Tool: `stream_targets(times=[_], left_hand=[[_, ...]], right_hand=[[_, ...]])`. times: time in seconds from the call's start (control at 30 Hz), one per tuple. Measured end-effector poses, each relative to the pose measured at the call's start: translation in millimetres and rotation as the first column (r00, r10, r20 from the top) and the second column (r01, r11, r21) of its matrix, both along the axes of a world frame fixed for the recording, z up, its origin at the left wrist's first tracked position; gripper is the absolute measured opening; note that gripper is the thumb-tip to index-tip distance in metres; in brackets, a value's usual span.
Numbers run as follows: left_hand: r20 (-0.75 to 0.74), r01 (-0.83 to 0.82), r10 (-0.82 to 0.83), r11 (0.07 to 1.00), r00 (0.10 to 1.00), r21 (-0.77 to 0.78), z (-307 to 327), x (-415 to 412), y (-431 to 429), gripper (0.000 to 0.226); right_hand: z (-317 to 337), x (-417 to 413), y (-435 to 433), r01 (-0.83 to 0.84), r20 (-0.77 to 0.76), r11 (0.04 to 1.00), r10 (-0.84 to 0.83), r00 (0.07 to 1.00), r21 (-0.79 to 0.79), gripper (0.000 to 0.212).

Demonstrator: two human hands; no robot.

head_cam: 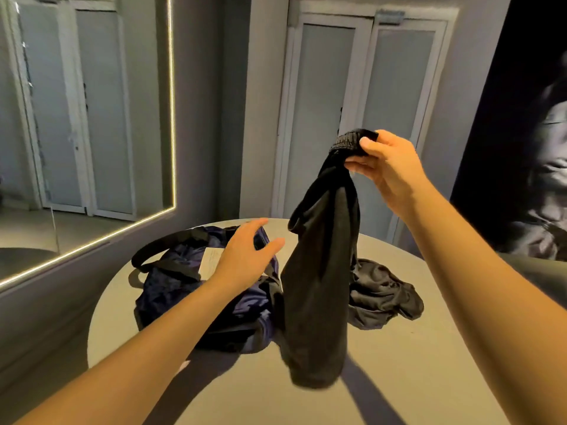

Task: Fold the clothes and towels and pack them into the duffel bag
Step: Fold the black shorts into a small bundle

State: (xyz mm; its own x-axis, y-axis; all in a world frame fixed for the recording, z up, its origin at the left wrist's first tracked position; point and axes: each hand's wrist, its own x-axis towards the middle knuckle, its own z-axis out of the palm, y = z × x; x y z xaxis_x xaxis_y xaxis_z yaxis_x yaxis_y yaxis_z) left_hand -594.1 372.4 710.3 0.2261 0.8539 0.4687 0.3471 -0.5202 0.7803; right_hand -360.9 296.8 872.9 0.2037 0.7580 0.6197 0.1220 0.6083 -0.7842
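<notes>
Duffel bag [167, 289] half behind left hand [245, 256] and right hand's [389, 170] black garment [319, 286]

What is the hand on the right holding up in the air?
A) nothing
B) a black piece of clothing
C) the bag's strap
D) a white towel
B: the right hand pinches the stretchy top edge of a black piece of clothing, which hangs down over the table.
</notes>
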Motion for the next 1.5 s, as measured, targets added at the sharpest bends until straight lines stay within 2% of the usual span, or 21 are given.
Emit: stream_targets(times=[0.1,0.17,0.23,0.3,0.4,0.53,0.63,0.73,0.87,0.93,1.03,1.13,1.2,1.23,1.3,1.33,1.37,1.4,1.43,1.5], left_hand=[[0.120,0.225,-0.211,0.967,0.970,-0.117,37.7,14.4,-14.6,0.056],[0.147,0.415,-0.390,0.877,0.909,-0.241,46.9,19.1,-21.2,0.036],[0.099,0.467,-0.461,0.823,0.882,-0.324,42.7,20.8,-24.1,0.016],[0.093,0.441,-0.439,0.821,0.894,-0.362,35.4,19.8,-25.4,0.016],[0.211,0.434,-0.380,0.809,0.900,-0.396,34.3,12.4,-28.4,0.030],[0.325,0.403,-0.286,0.827,0.901,-0.391,52.3,-0.7,-29.3,0.030],[0.395,0.377,-0.238,0.867,0.887,-0.325,74.9,-10.0,-27.7,0.031],[0.440,0.371,-0.230,0.890,0.868,-0.266,93.3,-19.2,-34.1,0.026],[0.290,0.311,-0.240,0.922,0.926,-0.230,78.4,-27.8,-39.4,0.030],[0.206,0.270,-0.222,0.930,0.953,-0.248,57.0,-27.9,-40.3,0.026],[0.079,0.211,-0.196,0.916,0.978,-0.343,23.7,-24.1,-36.4,0.022],[-0.013,0.152,-0.169,0.914,0.985,-0.376,4.3,-19.8,-31.4,0.022],[0.007,0.118,-0.124,0.923,0.992,-0.366,-0.6,-18.4,-29.9,0.018],[0.013,0.103,-0.106,0.925,0.994,-0.367,-3.5,-18.3,-29.3,0.016],[-0.008,0.087,-0.097,0.920,0.995,-0.383,-10.0,-19.1,-29.8,0.015],[-0.023,0.087,-0.105,0.915,0.994,-0.393,-14.1,-19.0,-30.8,0.017],[-0.041,0.087,-0.113,0.912,0.993,-0.400,-18.3,-18.4,-32.2,0.020],[-0.061,0.083,-0.116,0.913,0.991,-0.399,-22.0,-16.8,-34.7,0.022],[-0.092,0.077,-0.122,0.919,0.988,-0.386,-25.5,-15.1,-38.3,0.025],[-0.173,0.072,-0.136,0.940,0.976,-0.335,-31.0,-10.6,-45.5,0.032]], right_hand=[[0.9,-6.8,-20.0,-0.134,-0.177,0.990,0.125,0.976,-0.038,0.020],[-5.6,-7.8,-29.2,-0.155,-0.265,0.986,0.133,0.955,-0.066,0.023],[-13.9,-5.6,-35.4,-0.162,-0.317,0.983,0.125,0.940,-0.091,0.023],[-21.0,1.8,-39.0,-0.148,-0.369,0.982,0.096,0.924,-0.114,0.021],[-28.5,18.0,-36.9,-0.078,-0.443,0.983,-0.004,0.896,-0.167,0.015],[-31.1,31.4,-28.8,0.011,-0.513,0.978,-0.119,0.850,-0.210,0.020],[-23.9,29.3,-28.0,0.073,-0.434,0.978,-0.154,0.888,-0.197,0.015],[-18.6,23.8,-28.2,0.147,-0.351,0.981,-0.183,0.918,-0.127,0.020],[-47.9,23.8,-38.7,0.421,-0.213,0.895,-0.444,0.870,-0.147,0.027],[-89.4,26.4,-46.9,0.429,-0.147,0.863,-0.476,0.867,-0.267,0.029],[-146.5,17.7,-57.3,0.334,0.087,0.784,-0.341,0.936,-0.524,0.038],[-161.7,18.9,-69.7,0.275,0.381,0.780,-0.051,0.923,-0.563,0.031],[-165.2,29.0,-77.0,0.162,0.419,0.757,0.158,0.894,-0.633,0.037],[-168.9,34.8,-80.1,0.087,0.383,0.741,0.239,0.892,-0.666,0.040],[-180.1,46.2,-82.6,0.009,0.313,0.716,0.293,0.903,-0.698,0.045],[-186.8,51.4,-83.1,0.039,0.331,0.699,0.288,0.899,-0.714,0.046],[-194.4,56.0,-82.5,0.115,0.394,0.680,0.271,0.878,-0.724,0.041],[-201.3,59.8,-80.8,0.241,0.513,0.654,0.261,0.818,-0.717,0.035],[-206.7,63.1,-77.4,0.409,0.669,0.624,0.256,0.698,-0.665,0.031],[-213.0,61.6,-72.7,0.712,0.910,0.567,0.244,0.336,-0.415,0.033]])
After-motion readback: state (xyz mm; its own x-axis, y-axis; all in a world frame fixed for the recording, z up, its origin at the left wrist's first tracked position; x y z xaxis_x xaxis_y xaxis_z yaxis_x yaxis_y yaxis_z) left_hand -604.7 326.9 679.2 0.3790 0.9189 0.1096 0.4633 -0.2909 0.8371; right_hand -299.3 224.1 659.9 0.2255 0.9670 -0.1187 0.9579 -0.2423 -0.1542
